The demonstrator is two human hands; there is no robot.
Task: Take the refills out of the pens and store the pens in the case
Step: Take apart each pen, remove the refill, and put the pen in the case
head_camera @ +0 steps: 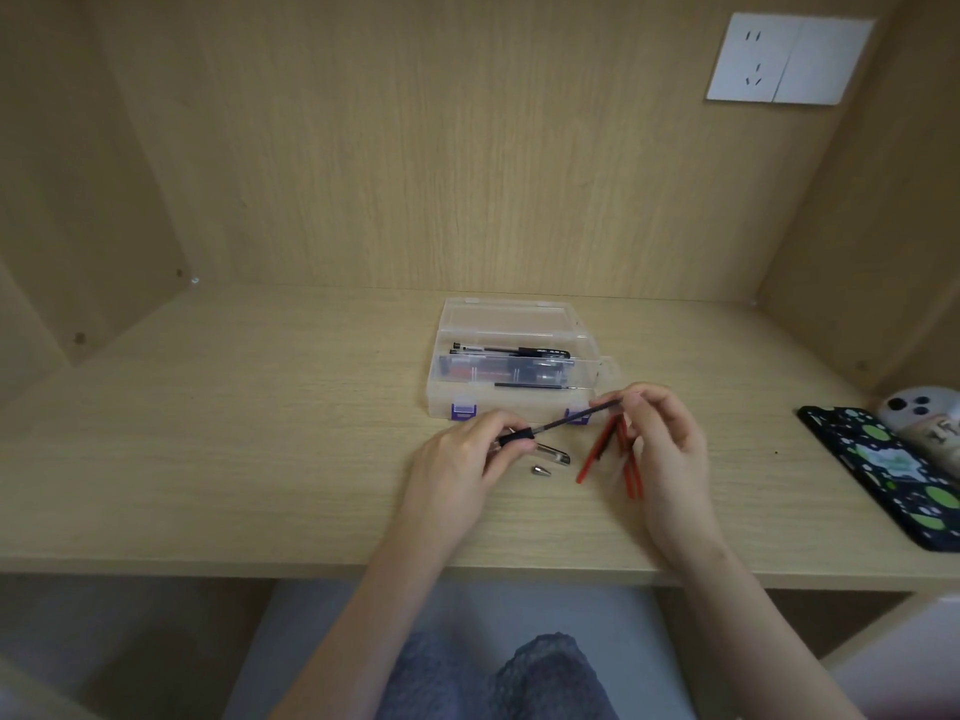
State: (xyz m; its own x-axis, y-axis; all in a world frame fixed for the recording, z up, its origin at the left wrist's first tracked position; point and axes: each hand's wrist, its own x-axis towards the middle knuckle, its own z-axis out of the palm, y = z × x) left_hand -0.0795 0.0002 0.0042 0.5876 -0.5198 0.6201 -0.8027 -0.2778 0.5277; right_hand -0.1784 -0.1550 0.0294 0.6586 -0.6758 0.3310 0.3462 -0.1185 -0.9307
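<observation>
Black refill [576,419] is partly out of the pen barrel [517,437], held above the tabletop [260,433] just in front of the open pen case [509,401]. Right grip [665,444] pinches its far end and left grip [467,459] curls round the barrel. We judge extraction is underway. Next we'd pull straight along the axis, then drop it by the red refills [589,462].

Right hand [665,439] covers the end of the dark refill [576,415] it pinches and the tops of the red refills [589,459]; left hand [467,454] hides the rear of the pen [517,436] it grips; the case [509,402] wall blurs the stored pens [498,374]; the frame's right edge cuts the phone [893,470].
</observation>
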